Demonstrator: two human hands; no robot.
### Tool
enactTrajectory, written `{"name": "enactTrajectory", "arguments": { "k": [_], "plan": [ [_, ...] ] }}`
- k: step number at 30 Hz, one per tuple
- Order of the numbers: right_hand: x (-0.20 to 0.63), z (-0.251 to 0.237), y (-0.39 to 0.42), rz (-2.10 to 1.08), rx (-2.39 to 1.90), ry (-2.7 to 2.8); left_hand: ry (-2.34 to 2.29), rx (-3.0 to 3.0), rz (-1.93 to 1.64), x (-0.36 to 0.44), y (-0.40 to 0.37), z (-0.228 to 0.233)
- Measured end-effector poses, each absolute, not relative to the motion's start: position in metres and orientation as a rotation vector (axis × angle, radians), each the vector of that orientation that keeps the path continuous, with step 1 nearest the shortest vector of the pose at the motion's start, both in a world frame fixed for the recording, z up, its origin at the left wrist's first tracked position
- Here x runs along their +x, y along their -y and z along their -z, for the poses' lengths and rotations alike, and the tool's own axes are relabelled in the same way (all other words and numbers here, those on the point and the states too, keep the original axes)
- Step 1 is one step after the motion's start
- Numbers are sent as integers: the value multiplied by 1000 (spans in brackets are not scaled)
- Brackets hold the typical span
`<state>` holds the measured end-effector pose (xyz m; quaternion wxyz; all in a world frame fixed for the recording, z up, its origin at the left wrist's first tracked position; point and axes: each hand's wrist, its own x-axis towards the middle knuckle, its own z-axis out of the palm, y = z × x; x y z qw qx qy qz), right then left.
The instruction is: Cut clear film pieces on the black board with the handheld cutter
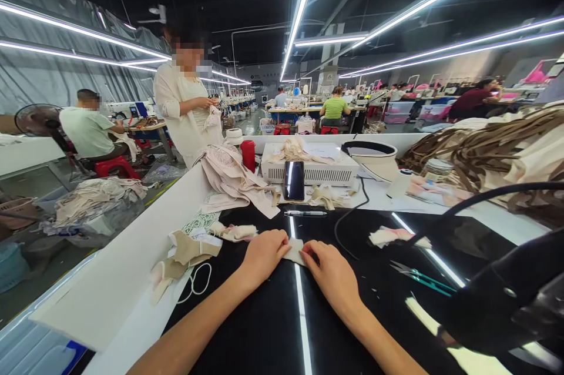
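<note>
My left hand [263, 255] and my right hand [331, 272] rest on a glossy black tabletop [273, 322], both pinching a small cream fabric piece [295, 250] that lies flat between them. The left fingers hold its left edge, the right fingers its right edge. Left of my left hand lie more beige and pink fabric pieces [187, 251] and a white elastic loop [200, 281].
Teal-handled snips [420, 276] lie to the right near pink fabric scraps [390, 235]. Behind are a pen [305, 213], a phone [294, 180] leaning on a white box [308, 170], a red cup [248, 154] and a black machine part [506, 298]. A person [185, 104] stands beyond the table.
</note>
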<state>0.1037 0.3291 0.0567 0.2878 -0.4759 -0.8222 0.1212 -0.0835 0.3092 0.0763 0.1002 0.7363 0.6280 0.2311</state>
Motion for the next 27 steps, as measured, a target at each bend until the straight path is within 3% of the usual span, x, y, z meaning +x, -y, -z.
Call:
{"name": "enactTrajectory", "arguments": {
  "k": [9,27],
  "plan": [
    [100,-53,-329,-115,-1294,2261,-1943,2259,-637,-85,-310,-65],
    [98,-47,-327,9,-1247,2276,-2086,2319,-553,-78,-291,-73]
  ]
}}
